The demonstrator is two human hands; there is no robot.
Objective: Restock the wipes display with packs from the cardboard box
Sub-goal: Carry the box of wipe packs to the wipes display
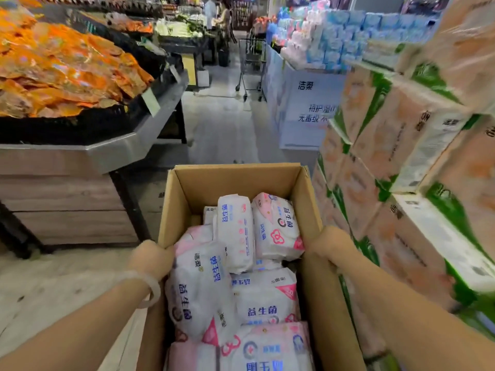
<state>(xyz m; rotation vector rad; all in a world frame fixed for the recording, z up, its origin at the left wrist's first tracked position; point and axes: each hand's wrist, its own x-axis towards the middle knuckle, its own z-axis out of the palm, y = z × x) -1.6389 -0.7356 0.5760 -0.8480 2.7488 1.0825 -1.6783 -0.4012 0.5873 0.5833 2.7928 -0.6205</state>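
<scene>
Both your hands grip the cardboard box (241,188): left hand (151,259) curls over its left wall, right hand (330,246) over the right wall. Wipes packs (235,231) fill it.

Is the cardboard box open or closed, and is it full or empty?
Open and well filled: the box has no flaps over its top, and wipes packs are piled inside, below the rim.
</scene>
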